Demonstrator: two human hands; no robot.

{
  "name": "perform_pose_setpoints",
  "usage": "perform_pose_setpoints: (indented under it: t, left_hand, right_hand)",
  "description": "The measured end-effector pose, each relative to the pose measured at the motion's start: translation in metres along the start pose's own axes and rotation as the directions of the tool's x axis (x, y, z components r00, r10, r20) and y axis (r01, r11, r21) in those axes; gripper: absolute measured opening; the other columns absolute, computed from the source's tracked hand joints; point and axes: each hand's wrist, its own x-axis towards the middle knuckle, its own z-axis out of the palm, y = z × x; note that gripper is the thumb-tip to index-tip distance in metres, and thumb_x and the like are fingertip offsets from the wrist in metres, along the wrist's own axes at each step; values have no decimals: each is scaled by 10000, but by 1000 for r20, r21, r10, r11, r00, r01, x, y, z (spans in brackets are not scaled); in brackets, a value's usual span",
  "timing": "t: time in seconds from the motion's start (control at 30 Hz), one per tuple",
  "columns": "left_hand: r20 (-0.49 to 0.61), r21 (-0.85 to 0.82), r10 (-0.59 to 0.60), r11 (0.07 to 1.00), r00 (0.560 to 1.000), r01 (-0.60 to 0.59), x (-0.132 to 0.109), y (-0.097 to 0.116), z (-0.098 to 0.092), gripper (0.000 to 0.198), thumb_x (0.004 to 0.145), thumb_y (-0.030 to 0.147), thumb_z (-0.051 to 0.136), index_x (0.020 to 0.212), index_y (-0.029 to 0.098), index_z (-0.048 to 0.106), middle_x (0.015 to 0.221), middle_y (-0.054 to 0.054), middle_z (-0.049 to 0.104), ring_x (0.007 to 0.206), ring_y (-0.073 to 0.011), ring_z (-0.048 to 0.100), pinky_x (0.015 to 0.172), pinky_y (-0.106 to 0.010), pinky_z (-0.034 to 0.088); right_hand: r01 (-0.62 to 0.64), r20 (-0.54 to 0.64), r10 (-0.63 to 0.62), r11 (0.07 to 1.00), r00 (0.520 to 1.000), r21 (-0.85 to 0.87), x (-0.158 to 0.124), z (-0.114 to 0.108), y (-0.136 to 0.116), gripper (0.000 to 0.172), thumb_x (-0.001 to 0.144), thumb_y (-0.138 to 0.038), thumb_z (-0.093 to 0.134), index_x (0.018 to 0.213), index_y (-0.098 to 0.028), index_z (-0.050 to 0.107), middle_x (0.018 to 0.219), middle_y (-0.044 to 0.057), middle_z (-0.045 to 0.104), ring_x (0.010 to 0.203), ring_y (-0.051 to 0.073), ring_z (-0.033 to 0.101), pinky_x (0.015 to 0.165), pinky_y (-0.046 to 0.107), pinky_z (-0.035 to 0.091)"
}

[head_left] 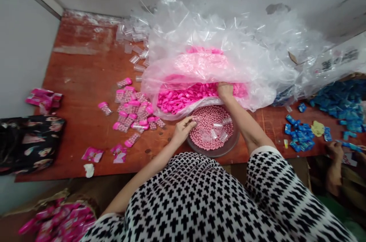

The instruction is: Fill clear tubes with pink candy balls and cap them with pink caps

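Observation:
My left hand (pixel 183 129) is closed in a pinch at the left rim of a dark round bowl (pixel 225 151). Whatever its fingertips hold blends into the pink balls (pixel 201 139) behind them. Several clear tubes (pixel 214 134) lie on the balls. My right hand (pixel 225 91) reaches into an open clear plastic bag (pixel 185 66), among bright pink plastic caps (pixel 178 99); its fingers are hidden there. Left of the bag lies a pile of filled tubes with pink caps (pixel 133 110).
Loose clear tubes (pixel 137 59) lie at the back left. Pink wrapped packets (pixel 93 154) and a dark floral bag (pixel 42 135) are on the left. Below stands a box of pink packets (pixel 67 219). At right, another person's hands (pixel 336 152) are near blue pieces (pixel 301 135).

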Motion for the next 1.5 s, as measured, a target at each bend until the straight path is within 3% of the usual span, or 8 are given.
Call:
perform_pose_setpoints:
  t: [0.17, 0.4, 0.6, 0.77, 0.9, 1.03, 1.23, 1.5]
  left_hand:
    - [-16, 115, 58, 992, 998, -56, 8, 2, 4, 330, 810, 371, 578, 1054, 168, 668, 1081, -77, 688, 1001, -219, 635, 920, -362, 499]
    - [33, 281, 157, 946, 987, -160, 7, 15, 20, 253, 826, 296, 564, 1016, 186, 690, 1046, -50, 700, 971, -202, 639, 905, -332, 487]
    - [57, 336, 222, 914, 973, -228, -7, 20, 21, 221, 810, 291, 584, 928, 153, 710, 926, -62, 715, 854, -200, 648, 819, -315, 500]
    - [-36, 271, 278, 927, 960, -258, -15, 35, 14, 275, 835, 354, 544, 895, 142, 710, 882, -66, 707, 837, -195, 644, 826, -333, 508]
    - [-22, 199, 354, 918, 935, -343, -13, 68, 19, 286, 833, 374, 560, 990, 178, 697, 1024, -60, 693, 979, -202, 627, 935, -353, 478]
    - [19, 28, 293, 956, 956, -293, -15, 75, 36, 323, 826, 397, 562, 1019, 165, 677, 1072, -69, 680, 1002, -211, 631, 918, -358, 501]
    - [86, -231, 92, 970, 992, -70, -17, 46, 44, 434, 781, 489, 593, 1069, 166, 620, 1123, -88, 657, 991, -226, 642, 836, -369, 551]
    - [36, -272, 54, 961, 998, -42, -8, 26, 30, 454, 765, 478, 626, 1085, 159, 584, 1102, -97, 656, 976, -200, 637, 824, -343, 532]
  right_hand:
    - [42, -199, 30, 937, 980, 348, -43, -6, 33, 249, 847, -159, 500, 1000, -83, 681, 996, 208, 672, 945, 299, 627, 831, 405, 456]
    - [554, -463, -313, 349, 829, 756, -142, -13, 11, 301, 825, -378, 602, 1065, -208, 670, 974, 49, 685, 871, 190, 619, 784, 311, 472]
    - [670, -507, -438, 447, 742, 593, -168, -6, -9, 286, 892, -377, 509, 1067, -199, 649, 903, 64, 664, 850, 181, 594, 775, 288, 443]
    - [635, -433, -466, 589, 772, 500, -182, 16, -9, 267, 889, -369, 508, 984, -162, 647, 862, 86, 637, 779, 174, 570, 703, 269, 430]
    - [676, -420, -538, 489, 731, 551, -202, 33, -24, 260, 889, -343, 496, 923, -139, 654, 813, 94, 648, 737, 174, 581, 684, 278, 448]
    - [580, -469, -344, 416, 814, 701, -198, 33, -20, 254, 841, -366, 572, 984, -173, 655, 894, 86, 672, 834, 198, 608, 764, 324, 472]
    - [261, -198, -298, 191, 934, 946, -182, 33, 5, 289, 723, -399, 677, 931, -199, 681, 850, 27, 684, 738, 174, 634, 702, 322, 524]
    - [-32, 5, -175, -152, 985, 988, -175, 29, 9, 386, 595, -402, 765, 889, -173, 663, 713, -17, 650, 628, 129, 629, 651, 306, 551]
